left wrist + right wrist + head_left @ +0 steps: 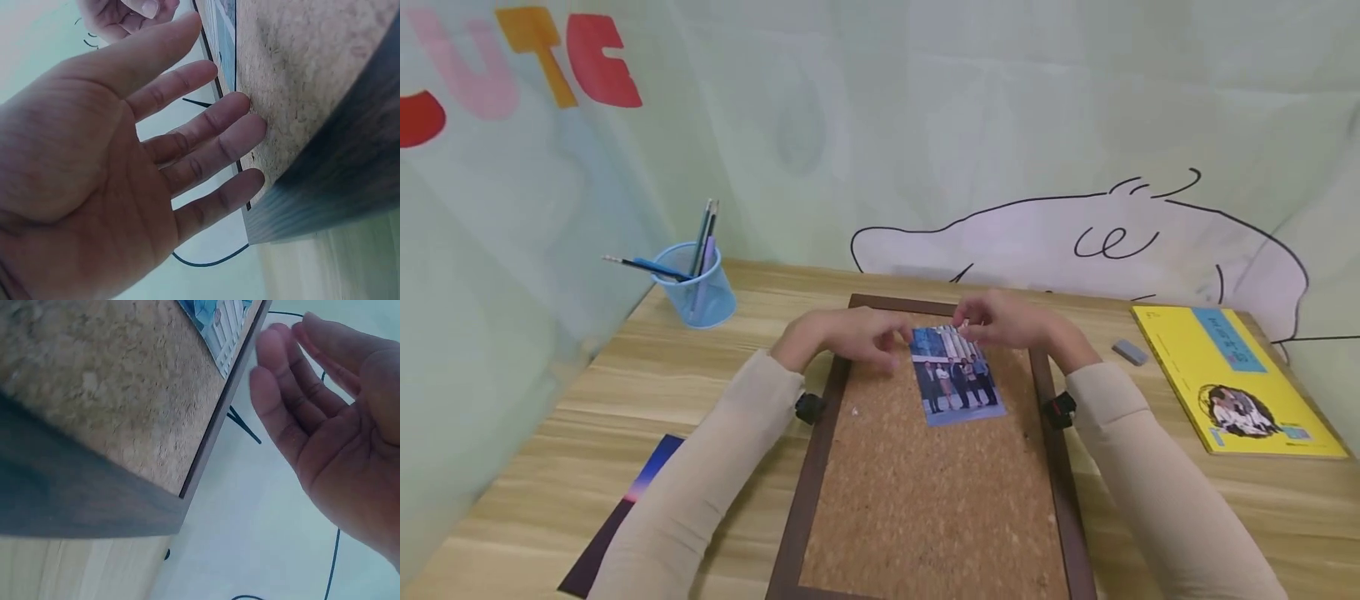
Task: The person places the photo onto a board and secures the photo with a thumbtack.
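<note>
A photo print [958, 383] of several standing people lies near the upper end of a cork board [925, 500] with a dark brown frame. At the photo's upper left corner is my left hand [865, 333], its fingers loosely extended and spread in the left wrist view; whether they touch the photo I cannot tell. My right hand [1003, 321] is over the photo's upper right corner. Thumb and fingertips come together there around what looks like a small clear push pin, hardly visible. Another clear push pin [855, 412] sits on the cork at the left.
Left of the board lies a dark purple-and-blue picture [625, 508], partly under the left sleeve. A light blue mesh cup [711, 302] with pencils stands at the back left. To the right are a grey eraser [1130, 352] and a yellow book [1180, 362].
</note>
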`<move>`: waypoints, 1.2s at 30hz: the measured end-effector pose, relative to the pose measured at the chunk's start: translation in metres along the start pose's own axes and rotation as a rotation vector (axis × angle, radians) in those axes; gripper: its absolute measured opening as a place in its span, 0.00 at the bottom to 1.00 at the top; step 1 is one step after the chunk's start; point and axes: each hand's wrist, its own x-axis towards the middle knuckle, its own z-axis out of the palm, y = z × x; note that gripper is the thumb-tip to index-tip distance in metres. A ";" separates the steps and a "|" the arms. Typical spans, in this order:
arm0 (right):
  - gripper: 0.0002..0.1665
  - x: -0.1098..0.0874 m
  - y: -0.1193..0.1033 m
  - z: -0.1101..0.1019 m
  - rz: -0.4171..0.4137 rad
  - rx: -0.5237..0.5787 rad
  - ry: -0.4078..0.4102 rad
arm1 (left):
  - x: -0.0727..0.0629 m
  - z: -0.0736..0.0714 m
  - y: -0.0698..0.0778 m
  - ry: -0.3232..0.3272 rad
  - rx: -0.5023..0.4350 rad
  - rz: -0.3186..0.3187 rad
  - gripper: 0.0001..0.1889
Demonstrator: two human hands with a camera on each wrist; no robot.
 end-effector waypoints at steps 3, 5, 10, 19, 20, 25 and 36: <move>0.11 -0.008 0.002 0.001 0.021 -0.031 -0.011 | -0.004 0.003 0.001 0.009 0.016 0.045 0.24; 0.11 -0.014 0.004 0.003 0.045 -0.012 -0.030 | -0.007 0.004 0.001 0.012 0.024 0.066 0.24; 0.11 -0.025 0.010 0.009 0.107 0.189 -0.103 | -0.020 0.007 0.001 0.011 0.023 0.079 0.22; 0.14 -0.026 0.010 0.017 0.100 0.345 -0.156 | -0.035 0.012 0.002 0.009 0.013 0.051 0.24; 0.14 -0.026 0.009 0.018 0.098 0.352 -0.159 | -0.037 0.013 0.002 0.008 0.011 0.058 0.24; 0.15 -0.026 0.003 0.023 0.074 0.382 -0.177 | -0.049 0.017 0.001 0.015 0.005 0.072 0.24; 0.16 -0.038 -0.001 0.027 0.024 0.410 -0.185 | -0.084 0.025 -0.002 0.082 0.060 0.004 0.26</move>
